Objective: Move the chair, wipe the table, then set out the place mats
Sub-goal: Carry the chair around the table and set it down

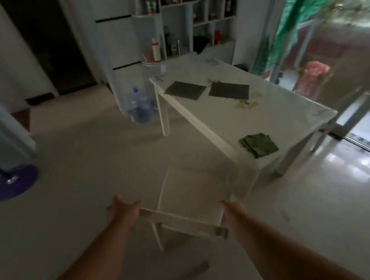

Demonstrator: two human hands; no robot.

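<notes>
Dim, soft and motion-blurred throughout. Daylight enters through the glass door (317,51) at right, glaring on the floor (354,168); wide-angle bending warps the edges.

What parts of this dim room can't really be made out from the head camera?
- Left hand and right hand at the white wooden chair: motion blur hides the fingers, so the grip is unclear.
- Yellowish bits on the white table: too blurred to identify.
- White shelf unit: items too small and smeared.
- Purple round base: cut off at the left edge.
</notes>
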